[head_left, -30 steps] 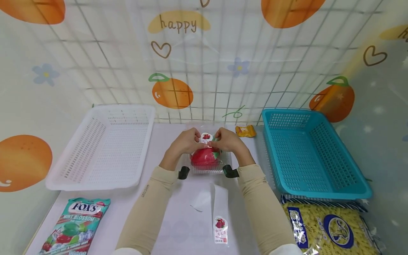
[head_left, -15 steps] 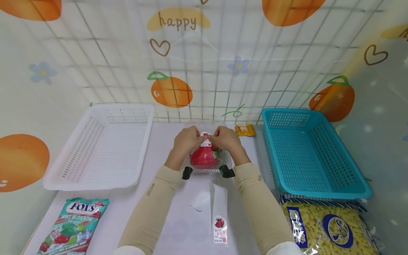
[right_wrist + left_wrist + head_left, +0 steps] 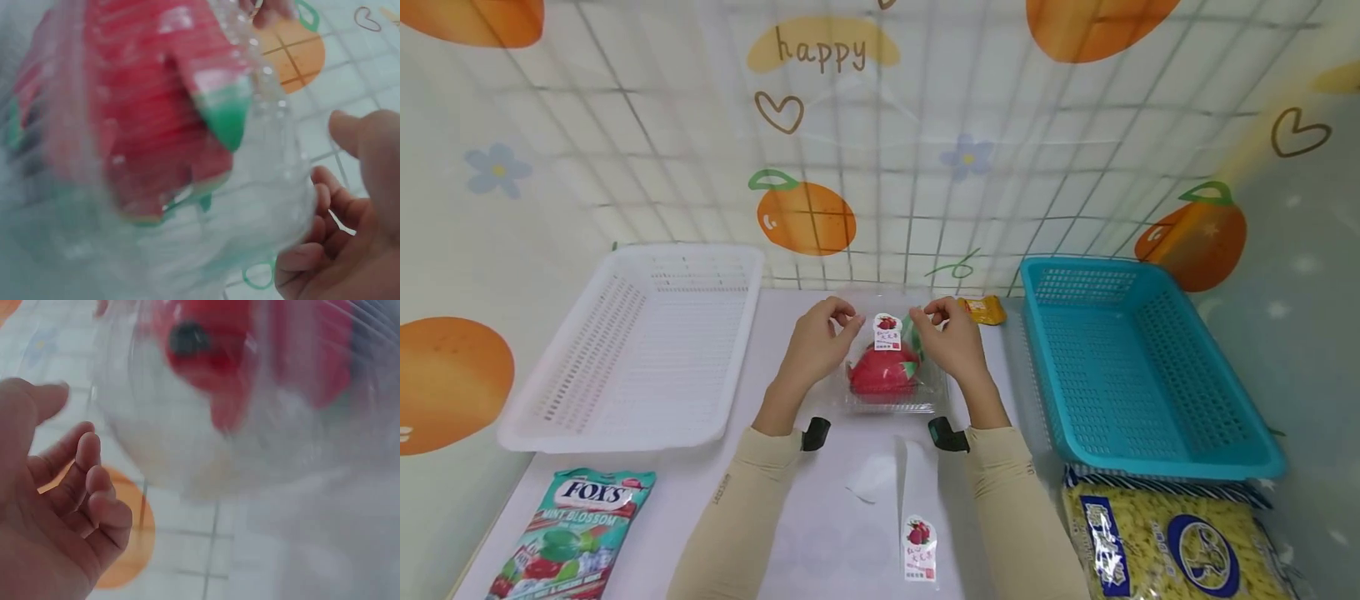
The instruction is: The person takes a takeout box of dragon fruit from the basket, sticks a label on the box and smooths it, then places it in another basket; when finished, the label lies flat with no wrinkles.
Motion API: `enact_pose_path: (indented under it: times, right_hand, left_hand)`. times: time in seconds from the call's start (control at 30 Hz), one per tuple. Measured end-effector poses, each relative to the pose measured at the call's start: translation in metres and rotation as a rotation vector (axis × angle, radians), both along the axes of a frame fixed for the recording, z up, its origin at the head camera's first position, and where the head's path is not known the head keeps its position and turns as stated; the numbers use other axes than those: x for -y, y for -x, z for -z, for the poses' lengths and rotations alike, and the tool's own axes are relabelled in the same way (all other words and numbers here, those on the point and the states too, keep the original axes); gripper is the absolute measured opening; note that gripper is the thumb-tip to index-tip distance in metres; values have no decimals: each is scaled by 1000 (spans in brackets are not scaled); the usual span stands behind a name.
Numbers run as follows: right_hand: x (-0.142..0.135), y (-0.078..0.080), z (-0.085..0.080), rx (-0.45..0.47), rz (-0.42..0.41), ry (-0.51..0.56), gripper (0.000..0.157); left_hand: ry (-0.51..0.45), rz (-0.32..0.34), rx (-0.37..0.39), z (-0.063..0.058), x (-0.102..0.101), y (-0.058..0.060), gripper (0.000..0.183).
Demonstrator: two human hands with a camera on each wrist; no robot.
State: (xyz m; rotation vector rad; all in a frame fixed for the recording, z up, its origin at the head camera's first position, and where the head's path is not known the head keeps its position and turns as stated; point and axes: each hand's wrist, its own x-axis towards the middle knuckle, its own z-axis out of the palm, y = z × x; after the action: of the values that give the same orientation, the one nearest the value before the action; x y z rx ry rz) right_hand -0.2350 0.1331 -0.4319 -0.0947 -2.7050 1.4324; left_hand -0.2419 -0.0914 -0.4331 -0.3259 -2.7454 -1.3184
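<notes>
A clear plastic box [image 3: 895, 408] stands near the back of the table with a red, green-tipped dragon fruit [image 3: 880, 375] in it. A white label sticker [image 3: 887, 332] with a fruit picture lies on the lid, looking flat and upright. My left hand [image 3: 820, 342] hovers at the box's left side, fingers loosely bent and holding nothing. On the other side, my right hand [image 3: 953, 337] does likewise, thumb and fingers apart. Both wrist views show a gap between fingertips and the blurred box wall [image 3: 169, 469]. A white backing strip [image 3: 919, 467] bearing another sticker [image 3: 920, 546] lies in front.
A white basket [image 3: 647, 358] is at left, a teal basket [image 3: 1135, 358] at right. A candy bag [image 3: 572, 533] lies front left, a bag of yellow pasta [image 3: 1180, 542] front right. A small orange packet [image 3: 983, 310] sits behind my right hand. A paper scrap [image 3: 871, 479] lies centrally.
Both hands first held the sticker over the lid, then pressed it down with their thumbs. Now they have let go and moved apart to either side, and the sticker stays on the lid.
</notes>
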Motion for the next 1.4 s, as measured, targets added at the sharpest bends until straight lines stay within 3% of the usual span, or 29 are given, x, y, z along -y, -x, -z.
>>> enact_pose_path:
  times: [0.17,0.33,0.43,0.6,0.77,0.97,1.4]
  right_hand:
    - [-9,-14,8,-37,-13,98,60]
    - [-15,-28,22,43,-98,185,84]
    - [-18,-36,33,75,-139,241,88]
    - [-21,-46,58,98,-194,303,92]
    - [-20,-51,75,113,-218,292,101]
    - [-15,-52,79,112,-186,267,104]
    - [0,-54,70,95,-106,285,101]
  left_hand:
    - [-76,64,19,11,19,-13,55]
    - [-123,167,101,25,29,-24,94]
    - [-164,211,156,35,31,-29,112]
    - [-248,227,272,52,29,-36,131]
    - [-261,221,342,67,25,-39,136]
    - [-224,233,334,77,18,-40,137]
    - [-183,153,310,72,13,-43,134]
